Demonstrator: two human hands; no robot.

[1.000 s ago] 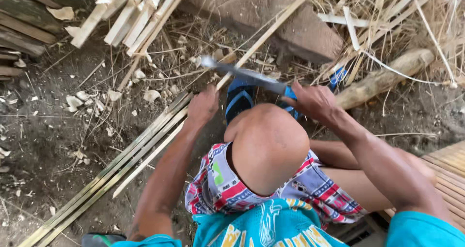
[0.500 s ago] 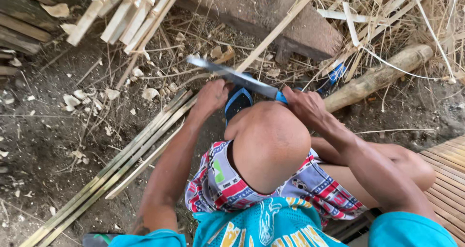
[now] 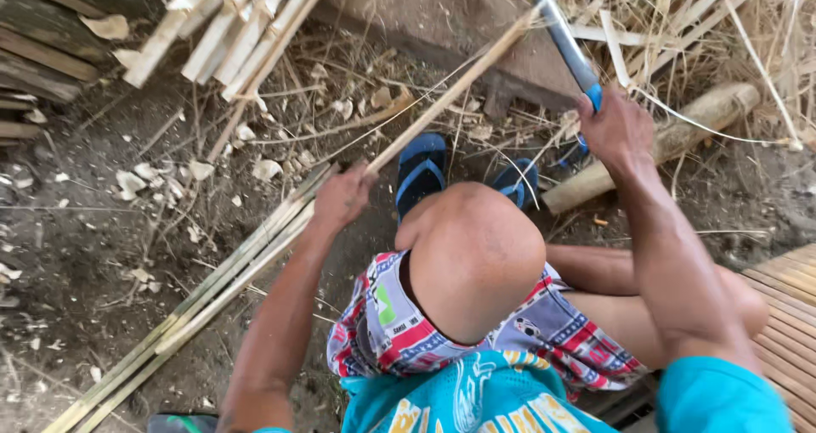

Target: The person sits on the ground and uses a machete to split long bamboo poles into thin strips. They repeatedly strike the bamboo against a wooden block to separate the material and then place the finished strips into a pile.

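Bamboo strip (image 3: 459, 84) gripped near its lower end by left hand (image 3: 340, 199), slanting up over dirt ground (image 3: 76, 254) twd stone slab (image 3: 476, 33), clear of knee (image 3: 476, 246). Blue-handled blade (image 3: 561, 33) clenched in right hand (image 3: 616, 127), raised above strip. Split strips (image 3: 212, 288) lying alongside.

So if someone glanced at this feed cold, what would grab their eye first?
Probably the long blade with a blue handle, raised in the right hand near the top of the view. Next, the left hand at centre, gripping a bamboo strip that slants up toward a flat stone. Below sits the bent bare knee, with blue sandals on the dirt beyond it and split bamboo slats lying to the left.
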